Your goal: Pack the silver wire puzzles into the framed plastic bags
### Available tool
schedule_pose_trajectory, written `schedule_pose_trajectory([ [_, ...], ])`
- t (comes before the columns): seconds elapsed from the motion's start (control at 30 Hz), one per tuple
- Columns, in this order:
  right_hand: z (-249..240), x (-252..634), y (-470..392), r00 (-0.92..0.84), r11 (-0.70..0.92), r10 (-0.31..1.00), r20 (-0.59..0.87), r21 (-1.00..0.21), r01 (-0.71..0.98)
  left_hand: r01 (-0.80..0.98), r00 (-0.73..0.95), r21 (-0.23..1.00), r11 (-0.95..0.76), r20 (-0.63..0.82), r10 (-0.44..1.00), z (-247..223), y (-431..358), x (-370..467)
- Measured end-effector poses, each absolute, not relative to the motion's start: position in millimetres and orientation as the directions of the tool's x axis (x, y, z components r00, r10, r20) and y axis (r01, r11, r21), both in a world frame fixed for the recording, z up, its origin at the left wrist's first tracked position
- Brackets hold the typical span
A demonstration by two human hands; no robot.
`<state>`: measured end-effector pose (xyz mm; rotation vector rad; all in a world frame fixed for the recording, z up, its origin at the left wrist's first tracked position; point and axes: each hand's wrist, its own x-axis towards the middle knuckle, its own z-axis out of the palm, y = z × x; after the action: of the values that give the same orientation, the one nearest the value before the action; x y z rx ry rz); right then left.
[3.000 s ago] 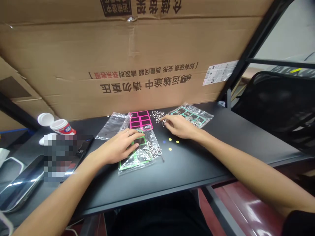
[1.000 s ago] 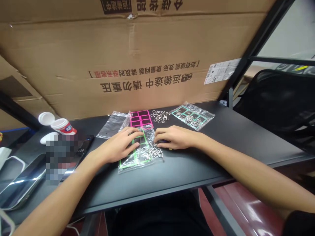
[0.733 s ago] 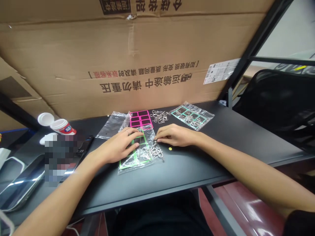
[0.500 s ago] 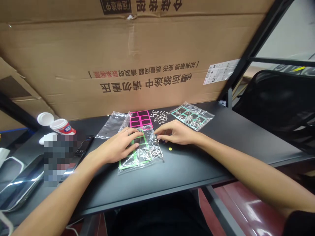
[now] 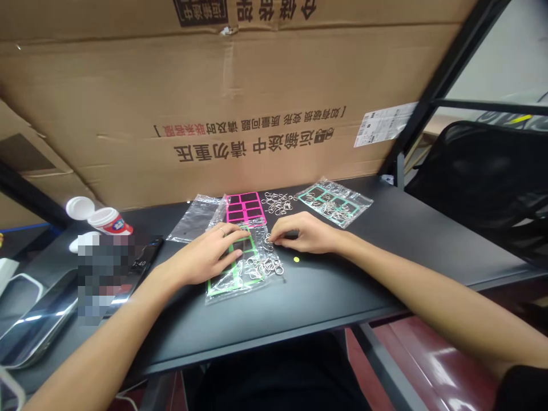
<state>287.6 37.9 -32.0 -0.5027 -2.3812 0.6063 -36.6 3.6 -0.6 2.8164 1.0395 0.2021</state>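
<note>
Rings (image 5: 266, 266) sit in a small heap at the near right part of the green bag (image 5: 234, 277), which lies flat on the table (image 5: 363, 285); whether they are under its film or on top cannot be told. The left hand (image 5: 215, 251) rests palm down on the bag, fingers a little apart and gripping nothing. The right hand (image 5: 303, 233) has thumb and forefinger drawn nearly together at the bag's right edge, by another ring (image 5: 268, 240); whether they are clamped on it cannot be made out. The step looks like fine picking with 1 hand while the other steadies. To do it well, the left hand should press lightly and evenly, so that the slick film neither slides nor wrinkles. The right hand does best to take 1 ring at a time by its rim, with the tips only, lifting before going sideways, since overlapping rings may drag a neighbour along. Care is wise around the yellow dot (image 5: 296, 260) near that hand, which a knuckle could brush away, and around the pile (image 5: 278, 204) between the pink grid (image 5: 246, 207) and teal bag (image 5: 363, 201).
</note>
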Motion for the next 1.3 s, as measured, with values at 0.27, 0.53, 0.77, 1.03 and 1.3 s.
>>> schedule_pose_trajectory([
  [0.27, -43, 286, 45, -0.675, 0.857, 0.503, 0.54, -0.411, 0.309, 0.636, 0.754, 0.167, -0.753, 0.072, 0.653, 1, 2, -35],
  [0.53, -40, 286, 42, -0.711, 0.859, 0.484, 0.509, -0.434, 0.273, 0.634, 0.753, 0.171, -0.754, 0.082, 0.653, -1, 3, -36],
  [0.77, -38, 285, 39, -0.629, 0.77, 0.599, 0.496, -0.572, 0.282, 0.634, 0.754, 0.174, -0.754, 0.079, 0.652, 0, 3, -36],
  [1.03, -42, 284, 46, -0.468, 0.583, 0.767, 0.44, -0.781, 0.222, 0.643, 0.748, 0.172, -0.746, 0.07, 0.661, 0, 2, -36],
  [1.3, -48, 305, 69, -0.298, 0.449, 0.891, 0.342, -0.758, 0.474, 0.641, 0.747, 0.189, -0.744, 0.068, 0.661, 1, 3, -37],
])
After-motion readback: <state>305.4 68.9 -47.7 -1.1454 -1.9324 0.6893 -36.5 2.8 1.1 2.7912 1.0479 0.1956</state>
